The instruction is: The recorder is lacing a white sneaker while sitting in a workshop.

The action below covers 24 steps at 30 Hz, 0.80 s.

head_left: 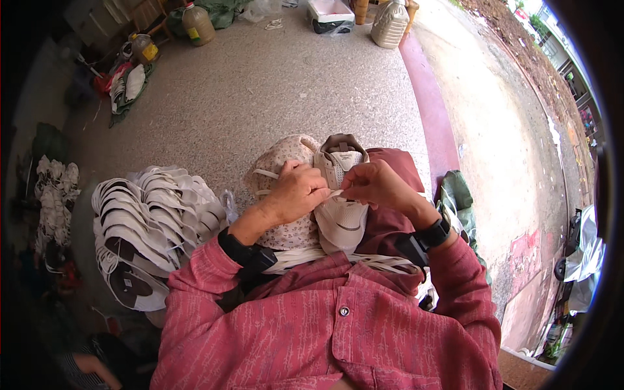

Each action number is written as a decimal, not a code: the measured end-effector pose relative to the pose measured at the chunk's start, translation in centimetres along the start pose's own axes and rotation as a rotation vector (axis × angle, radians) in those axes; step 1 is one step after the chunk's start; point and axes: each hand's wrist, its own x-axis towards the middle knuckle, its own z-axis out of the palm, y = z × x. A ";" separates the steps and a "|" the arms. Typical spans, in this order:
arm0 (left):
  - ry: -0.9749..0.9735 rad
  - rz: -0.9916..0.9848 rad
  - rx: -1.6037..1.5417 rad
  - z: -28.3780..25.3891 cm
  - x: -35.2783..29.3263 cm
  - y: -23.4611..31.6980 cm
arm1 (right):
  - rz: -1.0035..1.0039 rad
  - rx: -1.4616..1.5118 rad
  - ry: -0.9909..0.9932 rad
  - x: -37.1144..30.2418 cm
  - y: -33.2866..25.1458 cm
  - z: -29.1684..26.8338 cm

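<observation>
In the head view I see an off-white shoe (340, 224) with a perforated upper and a brown-lined collar, toe toward the person's red shirt (279, 325). It rests at the lap, between floral cloth (287, 235) and maroon cloth (385, 224). Over it, both forearms angle inward. The left hand (294, 193) curls back-up, thumb and forefinger closed on a white lace (335, 194); the right hand (377, 185) pinches that lace too, its fingers (355, 190) bent and nearly together.

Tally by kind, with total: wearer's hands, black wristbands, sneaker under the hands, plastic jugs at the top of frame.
Left hand and right hand: 2
Black wristbands: 2
Sneaker: 1
Plastic jugs: 3
Total: 8
</observation>
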 end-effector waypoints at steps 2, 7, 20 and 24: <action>0.010 0.001 0.004 0.1 0.1 0.0 | 0.002 0.052 -0.032 -0.2 -0.1 -0.1; 0.039 -0.035 0.160 0.4 0.9 1.3 | 0.117 0.085 -0.028 -1.1 -1.7 0.6; -0.072 0.171 0.133 -4.1 3.7 2.7 | -0.259 -0.417 0.251 -2.3 -0.2 3.8; -0.440 0.001 -0.012 -5.7 5.1 1.8 | -0.229 -0.654 0.152 -2.5 -1.9 3.1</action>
